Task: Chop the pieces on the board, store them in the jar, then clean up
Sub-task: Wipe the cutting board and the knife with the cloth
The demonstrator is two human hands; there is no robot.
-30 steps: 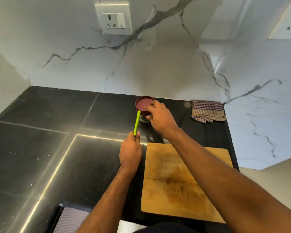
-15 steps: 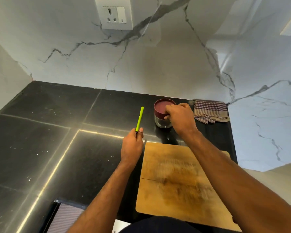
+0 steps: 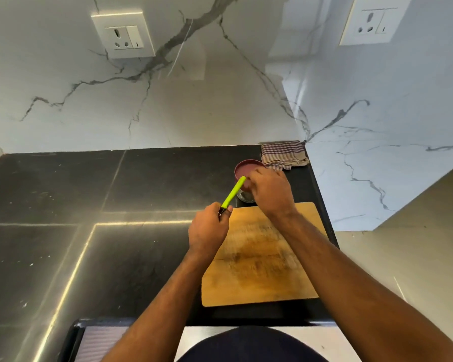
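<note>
Since a second ago our right hand (image 3: 268, 190) keeps gripping the lidded jar (image 3: 246, 178), now nearer the cloth (image 3: 283, 155) at the counter (image 3: 63, 231) back, left hand (image 3: 208, 229) clutching the green knife (image 3: 233, 192); board (image 3: 259, 257) bare, so we judge storing done, cleanup next.

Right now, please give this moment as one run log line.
left hand: grips green knife | right hand: grips jar, lid on | cutting board: no pieces visible | checked cloth: behind jar
</note>
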